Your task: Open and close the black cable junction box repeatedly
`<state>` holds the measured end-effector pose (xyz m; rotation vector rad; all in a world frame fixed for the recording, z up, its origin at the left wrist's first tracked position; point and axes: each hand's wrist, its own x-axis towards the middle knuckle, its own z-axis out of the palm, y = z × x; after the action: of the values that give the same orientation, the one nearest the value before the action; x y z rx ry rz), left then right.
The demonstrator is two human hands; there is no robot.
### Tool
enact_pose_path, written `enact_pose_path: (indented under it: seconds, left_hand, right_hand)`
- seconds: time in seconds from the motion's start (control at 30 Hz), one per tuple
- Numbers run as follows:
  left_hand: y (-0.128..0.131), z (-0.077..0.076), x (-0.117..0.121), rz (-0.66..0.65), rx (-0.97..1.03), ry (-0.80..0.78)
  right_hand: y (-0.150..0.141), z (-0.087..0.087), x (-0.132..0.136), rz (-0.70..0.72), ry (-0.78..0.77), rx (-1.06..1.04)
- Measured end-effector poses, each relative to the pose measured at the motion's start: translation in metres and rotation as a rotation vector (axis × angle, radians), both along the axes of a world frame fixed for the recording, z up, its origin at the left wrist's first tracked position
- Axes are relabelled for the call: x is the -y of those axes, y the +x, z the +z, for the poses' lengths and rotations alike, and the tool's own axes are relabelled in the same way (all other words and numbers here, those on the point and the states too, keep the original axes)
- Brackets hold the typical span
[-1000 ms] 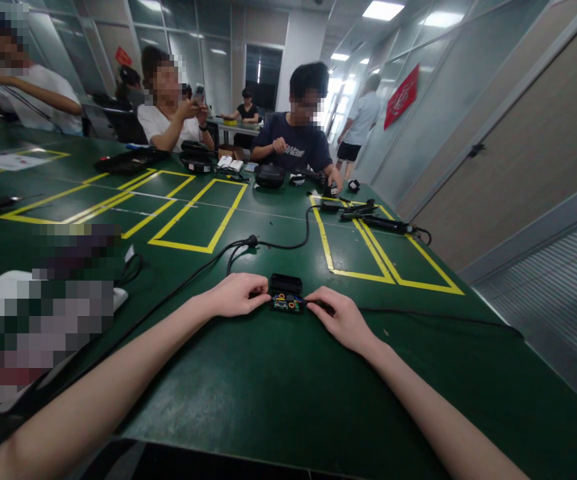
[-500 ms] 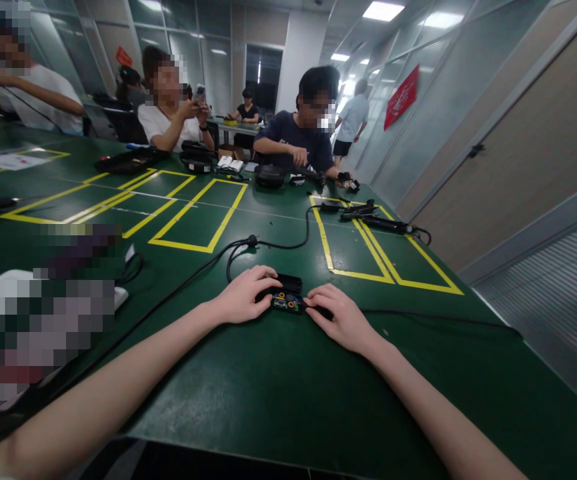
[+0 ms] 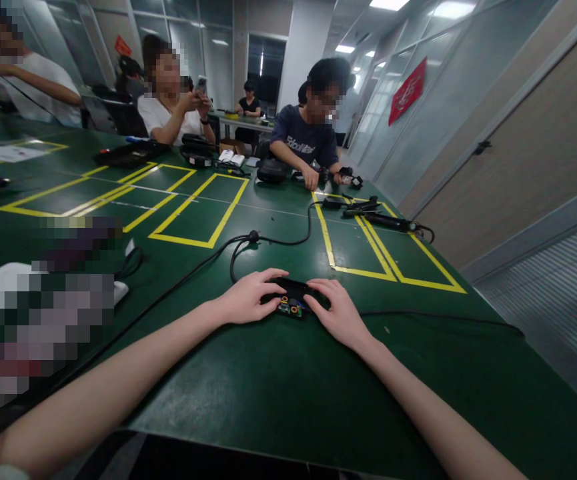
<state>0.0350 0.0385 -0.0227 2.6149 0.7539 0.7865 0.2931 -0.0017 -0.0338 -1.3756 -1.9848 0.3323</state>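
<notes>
An opened black power adapter case [image 3: 297, 288] lies on the green table before me, its hollow half on the far side. On its near side a circuit board [image 3: 291, 308] shows, with yellow ring-shaped coils and a bit of blue. My left hand [image 3: 254, 297] grips the left end, fingers on the far half and thumb by the board. At the right end my right hand [image 3: 337, 308] is closed on the case, fingers over the far half and thumb near the board. The fingers hide both ends of the case. A black cable [image 3: 418, 313] runs off to the right.
Another black cable [image 3: 188, 268] with a knot-like lump crosses the table on the left. Yellow tape rectangles [image 3: 208, 243] mark the table [image 3: 288, 400]. Black tools and cords [image 3: 383, 220] lie at the right. A co-worker [image 3: 305, 143] handles parts across the table; other people sit farther left.
My right fingers have shifted from the board's right end onto the far half of the case. The case halves sit closer and slightly turned. The co-worker's hand has moved lower to the table.
</notes>
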Motion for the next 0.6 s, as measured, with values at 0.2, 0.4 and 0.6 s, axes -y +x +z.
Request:
enact_pose_path:
  seconds: [0.2, 0.4, 0.6]
  left_hand:
    - [0.000, 0.008, 0.001, -0.051, 0.000, 0.063]
    - [0.000, 0.011, 0.005, -0.045, 0.131, -0.049]
    - [-0.002, 0.015, 0.006, -0.016, 0.084, -0.130]
  right_hand:
    - [-0.004, 0.007, 0.003, 0.041, -0.225, -0.339]
    - [-0.005, 0.006, 0.003, 0.068, -0.230, -0.450]
    - [-0.004, 0.011, 0.007, 0.119, -0.295, -0.469]
